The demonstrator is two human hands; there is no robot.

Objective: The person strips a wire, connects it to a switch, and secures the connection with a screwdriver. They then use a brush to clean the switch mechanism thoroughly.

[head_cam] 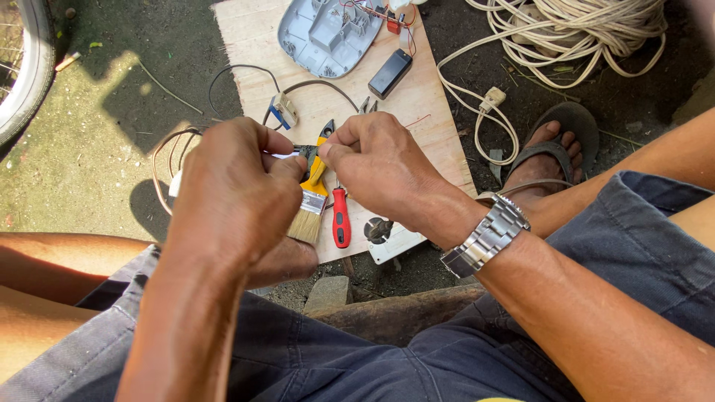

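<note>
One view only, head-worn, looking steeply down past the person's own lap to the ground. Close range: forearms and both hands, left hand (234, 186) and right hand (376, 167), fill the middle. Far edge of frame reaches a plywood board (253, 45) lying on the dirt, a coil of pale cable (588, 26) top right, a wheel rim (22, 67) top left.

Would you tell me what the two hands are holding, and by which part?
Both hands, left hand and right hand, pinch a small dark part between fingertips, one at each end.
</note>
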